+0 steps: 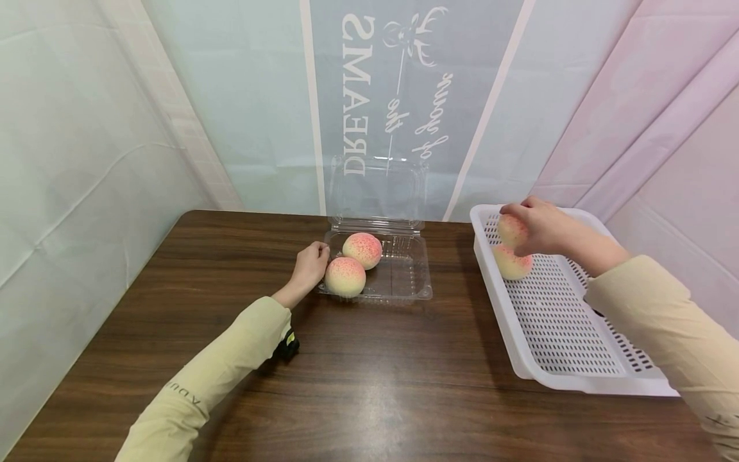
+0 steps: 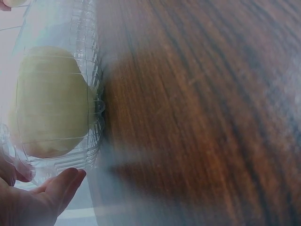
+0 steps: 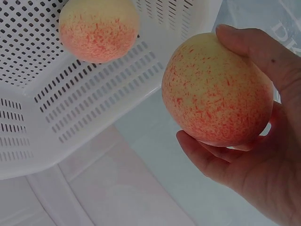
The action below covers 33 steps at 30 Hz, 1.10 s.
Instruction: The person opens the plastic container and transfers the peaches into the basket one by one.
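My right hand (image 1: 545, 228) grips a yellow and pink-red speckled peach (image 3: 216, 92), thumb on one side and fingers curled round the other. It is over the far left corner of a white perforated plastic basket (image 1: 501, 314). Another peach (image 3: 99, 30) lies in the basket below it. At the table's middle, my left hand (image 1: 310, 266) pinches the left edge of a clear plastic clamshell box (image 1: 401, 276). Two peaches sit in the left half of that box, a nearer one (image 1: 345, 277) and a farther one (image 1: 362, 250). The box's lid (image 1: 378, 189) stands raised at the back.
A dark brown wooden table (image 1: 369, 378) carries the box and the basket, with the basket at the right side. Behind the table hangs a pale cloth (image 1: 254, 115) with mirrored lettering. A small black device (image 1: 287, 346) is at the left wrist.
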Each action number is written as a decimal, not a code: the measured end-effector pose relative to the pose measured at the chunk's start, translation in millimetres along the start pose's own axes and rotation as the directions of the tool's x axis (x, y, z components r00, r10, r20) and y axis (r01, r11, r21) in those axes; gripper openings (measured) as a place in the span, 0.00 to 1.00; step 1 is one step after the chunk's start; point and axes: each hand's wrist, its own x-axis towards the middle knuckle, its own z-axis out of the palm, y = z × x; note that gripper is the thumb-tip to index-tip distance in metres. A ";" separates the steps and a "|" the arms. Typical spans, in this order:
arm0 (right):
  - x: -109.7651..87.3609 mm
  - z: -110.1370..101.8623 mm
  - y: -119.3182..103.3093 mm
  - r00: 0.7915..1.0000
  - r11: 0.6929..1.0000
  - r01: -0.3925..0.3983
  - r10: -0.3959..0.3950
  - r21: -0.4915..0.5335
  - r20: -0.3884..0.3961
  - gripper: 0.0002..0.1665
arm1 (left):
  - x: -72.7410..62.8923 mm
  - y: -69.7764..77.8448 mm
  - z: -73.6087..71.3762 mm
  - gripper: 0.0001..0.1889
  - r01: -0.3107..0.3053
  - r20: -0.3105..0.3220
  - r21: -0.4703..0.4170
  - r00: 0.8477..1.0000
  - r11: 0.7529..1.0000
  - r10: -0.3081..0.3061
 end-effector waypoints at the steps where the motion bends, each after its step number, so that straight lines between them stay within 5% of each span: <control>1: -0.3 0.2 1.1 1.000 1.000 -0.002 0.002 -0.001 -0.002 0.41 | -0.1 0.0 0.0 0.17 0.000 0.000 -0.001 1.000 1.000 0.000; 33: -11.0 11.1 40.1 0.996 0.996 -0.084 0.084 -0.007 0.015 0.42 | 0.1 -0.9 1.9 0.17 0.000 -0.010 -0.002 1.000 1.000 0.000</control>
